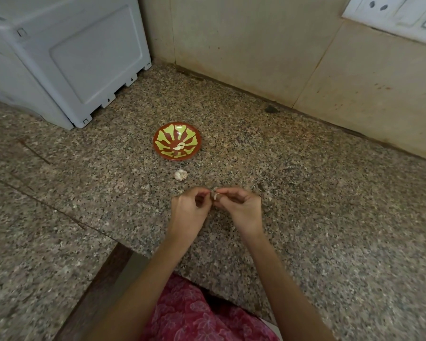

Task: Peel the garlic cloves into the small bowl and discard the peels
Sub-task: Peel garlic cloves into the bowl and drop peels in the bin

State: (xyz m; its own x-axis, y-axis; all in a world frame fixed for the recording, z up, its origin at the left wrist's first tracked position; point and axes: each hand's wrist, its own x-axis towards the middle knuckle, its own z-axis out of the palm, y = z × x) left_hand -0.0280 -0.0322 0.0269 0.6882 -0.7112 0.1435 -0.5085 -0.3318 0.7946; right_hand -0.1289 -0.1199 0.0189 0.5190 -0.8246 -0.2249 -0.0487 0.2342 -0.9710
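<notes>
A small red bowl (177, 140) with a green pattern sits on the speckled counter, with two peeled cloves (179, 146) lying in it. Just in front of it lies a partial garlic bulb (180, 175). Nearer to me, my left hand (190, 209) and my right hand (241, 207) meet above the counter. Both pinch one small garlic clove (216, 196) between their fingertips. Most of the clove is hidden by the fingers.
A grey plastic appliance (67, 57) stands at the back left. Tiled walls (256, 45) form a corner behind the bowl, with a socket plate (391, 11) at top right. Small peel scraps (268, 199) lie right of my hands. The counter edge (143, 252) runs below my wrists.
</notes>
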